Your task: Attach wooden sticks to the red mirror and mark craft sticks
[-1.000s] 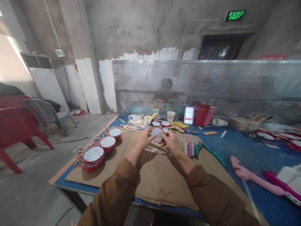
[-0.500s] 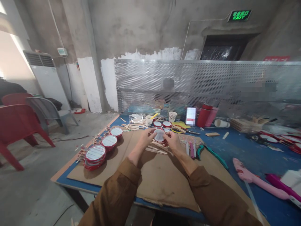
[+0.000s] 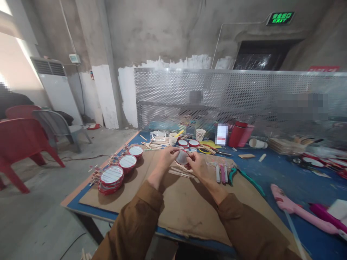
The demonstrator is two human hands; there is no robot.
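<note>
A small round drum [image 3: 182,157] with a whitish face and red rim is held up over the cardboard, between my two hands. My left hand [image 3: 167,159] grips its left edge with thumb and fingers. On the right edge, the fingers of my right hand [image 3: 197,163] are closed around the rim. Thin wooden sticks [image 3: 181,173] lie on the cardboard [image 3: 189,206] just below the drum. Stacked red-rimmed drums [image 3: 111,175] stand in a row at the left, with sticks poking out on their left side.
Right of my hands lie small markers [image 3: 222,174] and green-handled pliers [image 3: 248,180]. A pink glue gun [image 3: 300,209] is farther right. Paper cups [image 3: 200,134], a lit phone [image 3: 221,134] and a red bottle [image 3: 237,134] stand along the back, before a perforated metal screen [image 3: 173,86].
The held drum has shifted slightly left and its face has turned a little, with both hands still on it. The whole view has moved slightly.
</note>
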